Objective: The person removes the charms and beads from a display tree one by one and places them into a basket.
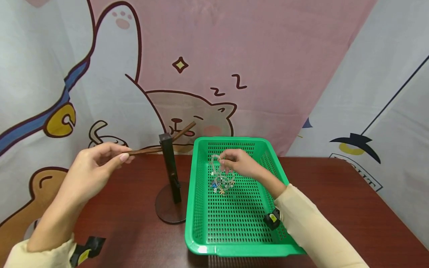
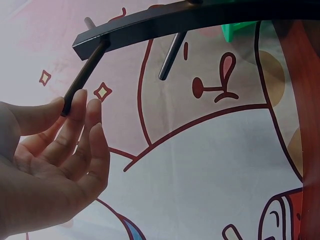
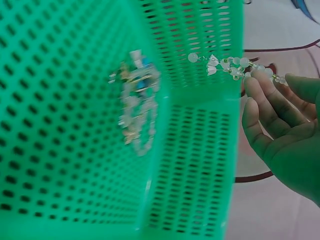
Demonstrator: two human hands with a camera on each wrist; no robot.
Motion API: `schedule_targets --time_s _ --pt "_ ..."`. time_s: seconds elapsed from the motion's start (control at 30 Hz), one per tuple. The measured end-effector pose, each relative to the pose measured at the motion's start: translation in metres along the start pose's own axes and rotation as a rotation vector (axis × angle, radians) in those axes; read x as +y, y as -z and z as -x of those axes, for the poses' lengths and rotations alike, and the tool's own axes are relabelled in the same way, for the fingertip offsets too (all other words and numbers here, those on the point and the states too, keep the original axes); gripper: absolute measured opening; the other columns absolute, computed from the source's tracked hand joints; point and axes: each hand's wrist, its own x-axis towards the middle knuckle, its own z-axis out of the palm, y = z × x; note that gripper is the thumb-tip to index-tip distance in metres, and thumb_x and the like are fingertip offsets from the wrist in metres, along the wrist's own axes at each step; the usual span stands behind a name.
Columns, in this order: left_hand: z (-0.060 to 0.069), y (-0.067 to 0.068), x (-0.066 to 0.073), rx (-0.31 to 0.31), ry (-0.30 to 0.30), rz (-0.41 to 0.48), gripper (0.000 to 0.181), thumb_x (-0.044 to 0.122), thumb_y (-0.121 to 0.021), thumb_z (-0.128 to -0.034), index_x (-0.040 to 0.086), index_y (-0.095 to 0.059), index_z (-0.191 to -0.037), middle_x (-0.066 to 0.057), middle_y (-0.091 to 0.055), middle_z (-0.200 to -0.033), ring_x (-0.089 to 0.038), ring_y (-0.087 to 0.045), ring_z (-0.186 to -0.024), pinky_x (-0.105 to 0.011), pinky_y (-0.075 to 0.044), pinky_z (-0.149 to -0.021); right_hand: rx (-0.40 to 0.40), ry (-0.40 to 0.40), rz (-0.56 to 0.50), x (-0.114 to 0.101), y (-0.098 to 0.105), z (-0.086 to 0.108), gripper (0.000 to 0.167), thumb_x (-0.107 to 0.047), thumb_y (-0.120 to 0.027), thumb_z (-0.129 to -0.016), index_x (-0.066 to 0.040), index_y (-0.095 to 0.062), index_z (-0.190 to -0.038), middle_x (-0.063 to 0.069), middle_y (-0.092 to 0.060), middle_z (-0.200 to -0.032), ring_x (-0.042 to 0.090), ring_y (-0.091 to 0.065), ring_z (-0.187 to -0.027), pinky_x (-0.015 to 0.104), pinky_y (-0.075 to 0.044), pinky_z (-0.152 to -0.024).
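Observation:
My left hand pinches the outer end of a thin brown rod between thumb and fingers. That rod juts from the upper part of a dark upright stand on a round base. Over the green basket, my right hand holds a bracelet of pale translucent beads with white flower-like charms. The bracelet hangs from the thumb and fingers. Below it, more beaded bracelets with blue and gold charms lie together on the basket's perforated floor; how many is unclear.
Another rod sticks out of the stand. The stand stands close against the basket's left side on a reddish-brown table. Behind hangs a cartoon-printed cloth.

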Motion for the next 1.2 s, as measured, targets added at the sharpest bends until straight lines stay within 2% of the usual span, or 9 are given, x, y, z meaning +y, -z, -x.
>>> schedule_targets --time_s 0.23,0.37,0.47,0.67,0.9,1.0,1.2 --pt "0.0 0.0 0.0 0.002 -0.004 0.001 0.016 0.014 -0.057 -0.0911 0.006 -0.066 -0.101 -0.004 -0.068 -0.085 0.001 -0.056 -0.072 -0.023 -0.035 -0.053 0.001 -0.082 0.025 0.021 -0.003 0.003 0.015 -0.008 -0.052 -0.093 -0.001 -0.061 -0.103 0.008 -0.064 -0.076 0.02 -0.059 -0.063 0.032 -0.046 -0.057" --pt "0.0 0.0 0.0 0.006 -0.011 0.002 0.015 0.013 -0.057 -0.0909 0.005 -0.066 -0.101 -0.004 -0.068 -0.084 0.002 -0.056 -0.072 -0.022 -0.035 -0.054 0.004 -0.094 0.014 0.026 -0.004 0.003 0.014 -0.007 -0.051 -0.093 -0.001 -0.06 -0.102 0.009 -0.064 -0.076 0.033 -0.06 -0.067 0.037 -0.048 -0.061" --pt "-0.001 0.0 0.0 0.007 -0.015 0.014 0.015 0.012 -0.057 -0.0907 0.005 -0.066 -0.1 -0.003 -0.068 -0.083 0.001 -0.056 -0.072 -0.022 -0.035 -0.054 0.003 -0.121 0.018 0.03 -0.004 0.004 0.015 -0.007 -0.051 -0.093 0.0 -0.06 -0.103 0.015 -0.064 -0.079 0.039 -0.06 -0.071 0.043 -0.048 -0.063" --pt "-0.001 -0.001 0.0 0.005 -0.012 0.021 0.015 0.012 -0.057 -0.0906 0.005 -0.066 -0.1 0.0 -0.068 -0.082 0.0 -0.057 -0.072 -0.022 -0.036 -0.054 -0.008 -0.154 0.051 0.042 -0.007 0.004 0.019 -0.008 -0.051 -0.093 0.004 -0.059 -0.105 0.019 -0.064 -0.08 0.038 -0.061 -0.069 0.049 -0.047 -0.063" --pt "0.0 -0.001 -0.001 0.005 -0.011 0.017 0.015 0.012 -0.057 -0.0907 0.005 -0.066 -0.1 -0.002 -0.068 -0.083 0.0 -0.057 -0.072 -0.022 -0.036 -0.054 -0.01 -0.195 0.078 0.05 -0.01 0.004 0.018 -0.006 -0.052 -0.092 0.006 -0.06 -0.104 0.016 -0.063 -0.075 0.035 -0.061 -0.065 0.047 -0.048 -0.062" --pt "-0.001 -0.001 -0.001 0.007 -0.018 0.022 0.014 0.011 -0.058 -0.0905 0.005 -0.066 -0.1 0.0 -0.068 -0.082 0.0 -0.057 -0.071 -0.023 -0.036 -0.053 0.013 -0.227 0.111 0.05 -0.01 0.006 0.019 -0.005 -0.051 -0.092 0.007 -0.06 -0.104 0.017 -0.063 -0.074 0.035 -0.061 -0.065 0.042 -0.049 -0.061" --pt "-0.001 -0.001 -0.001 0.009 -0.025 0.019 0.014 0.011 -0.058 -0.0903 0.005 -0.066 -0.099 0.001 -0.067 -0.082 0.0 -0.056 -0.071 -0.022 -0.036 -0.053 0.133 -0.318 0.176 0.051 -0.007 0.006 0.017 -0.002 -0.052 -0.091 0.009 -0.06 -0.101 0.018 -0.064 -0.073 0.035 -0.062 -0.061 0.039 -0.049 -0.056"
